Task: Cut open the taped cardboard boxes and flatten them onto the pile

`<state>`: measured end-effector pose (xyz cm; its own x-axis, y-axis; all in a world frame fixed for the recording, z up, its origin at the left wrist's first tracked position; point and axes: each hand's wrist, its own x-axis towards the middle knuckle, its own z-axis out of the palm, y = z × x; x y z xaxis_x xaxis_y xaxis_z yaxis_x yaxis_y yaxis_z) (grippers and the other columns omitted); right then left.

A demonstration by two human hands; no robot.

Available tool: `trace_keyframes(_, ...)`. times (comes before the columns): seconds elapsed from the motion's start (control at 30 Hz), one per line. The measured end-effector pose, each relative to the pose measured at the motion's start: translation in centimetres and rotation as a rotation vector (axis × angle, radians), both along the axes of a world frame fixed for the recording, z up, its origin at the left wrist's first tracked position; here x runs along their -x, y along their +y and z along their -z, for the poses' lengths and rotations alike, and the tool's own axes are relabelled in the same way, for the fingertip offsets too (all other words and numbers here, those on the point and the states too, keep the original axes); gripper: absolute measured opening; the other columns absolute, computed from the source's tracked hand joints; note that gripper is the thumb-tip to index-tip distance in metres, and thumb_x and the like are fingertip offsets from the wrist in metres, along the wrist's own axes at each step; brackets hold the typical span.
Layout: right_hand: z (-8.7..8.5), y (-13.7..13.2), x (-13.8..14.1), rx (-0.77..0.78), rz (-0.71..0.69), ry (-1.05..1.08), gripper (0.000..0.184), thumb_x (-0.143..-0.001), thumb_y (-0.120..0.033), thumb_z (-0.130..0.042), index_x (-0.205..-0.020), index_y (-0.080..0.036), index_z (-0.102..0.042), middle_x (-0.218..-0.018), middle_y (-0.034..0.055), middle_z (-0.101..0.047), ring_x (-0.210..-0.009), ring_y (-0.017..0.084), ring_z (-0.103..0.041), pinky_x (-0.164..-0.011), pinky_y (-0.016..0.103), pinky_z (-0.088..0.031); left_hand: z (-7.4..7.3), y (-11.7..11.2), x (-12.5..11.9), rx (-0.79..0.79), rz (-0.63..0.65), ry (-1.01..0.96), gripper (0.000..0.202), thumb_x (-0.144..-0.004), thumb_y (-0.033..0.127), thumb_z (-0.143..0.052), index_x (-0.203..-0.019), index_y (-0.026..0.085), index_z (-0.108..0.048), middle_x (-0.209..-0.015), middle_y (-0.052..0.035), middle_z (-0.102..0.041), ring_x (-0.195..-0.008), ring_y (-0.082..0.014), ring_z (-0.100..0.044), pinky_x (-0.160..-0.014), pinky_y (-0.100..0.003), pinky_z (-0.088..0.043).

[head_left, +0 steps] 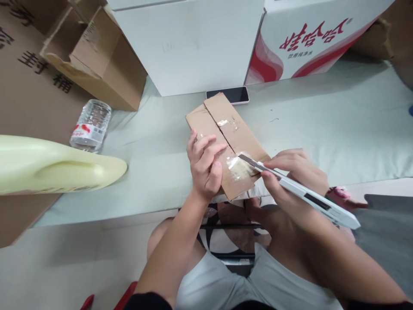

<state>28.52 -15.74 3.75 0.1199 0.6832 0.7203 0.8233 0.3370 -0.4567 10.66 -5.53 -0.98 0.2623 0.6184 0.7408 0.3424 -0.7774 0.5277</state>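
Note:
A small brown cardboard box (232, 122), seemingly flat, lies at an angle by the near edge of the covered table. A dark slit runs between its flaps, and glossy tape sticks to it in patches. My left hand (206, 165) rests on its left side with fingers spread and slightly bent, pressing on the cardboard. In my right hand (293, 172) is a white utility knife (309, 196), gripped between thumb and fingers. Its blade (247, 160) is out, and the tip meets the box near the slit beside the taped patch. Part of my right palm is hidden by the knife.
A phone (232, 94) lies just behind the box, against a large white carton (193, 47). To the left are a clear plastic bottle (90, 125), an open cardboard box (109, 64) and a pale yellow plastic object (64, 165). A printed white carton (303, 47) stands at back right.

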Motion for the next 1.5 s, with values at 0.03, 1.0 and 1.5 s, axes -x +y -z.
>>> trace_keyframes(0.03, 0.0, 0.0, 0.0, -0.012, -0.015, 0.001, 0.005, -0.093, -0.025, -0.071, -0.089, -0.025, -0.069, -0.076, 0.0002, -0.075, -0.072, 0.018, -0.070, -0.070, 0.034, -0.056, 0.0, 0.0, 0.0, 0.000, -0.001, -0.003, 0.038, -0.096, 0.029, -0.035, -0.109, 0.023, -0.070, -0.120, -0.0084, -0.070, -0.123, -0.0264, -0.065, -0.130, -0.056, -0.032)
trace_keyframes(1.0, -0.4, 0.0, -0.2, 0.029, -0.083, 0.008, 0.011, -0.086, -0.018, -0.073, -0.085, -0.027, -0.067, -0.076, -0.0014, -0.077, -0.079, 0.021, -0.074, -0.078, 0.043, -0.060, 0.5, 0.2, -0.3, -0.006, -0.042, -0.007, 0.041, -0.095, 0.031, -0.034, -0.105, 0.024, -0.072, -0.120, -0.0079, -0.068, -0.123, -0.0288, -0.063, -0.128, -0.058, -0.033)
trace_keyframes(1.5, -0.7, -0.6, -0.5, 0.074, -0.094, 0.025, 0.013, -0.082, -0.014, -0.073, -0.085, -0.026, -0.068, -0.075, -0.0014, -0.075, -0.091, 0.023, -0.075, -0.081, 0.040, -0.057, 0.7, 0.3, -0.3, -0.006, -0.053, 0.016, 0.043, -0.096, 0.035, -0.033, -0.108, 0.025, -0.073, -0.119, -0.0080, -0.068, -0.127, -0.0310, -0.061, -0.129, -0.060, -0.031)
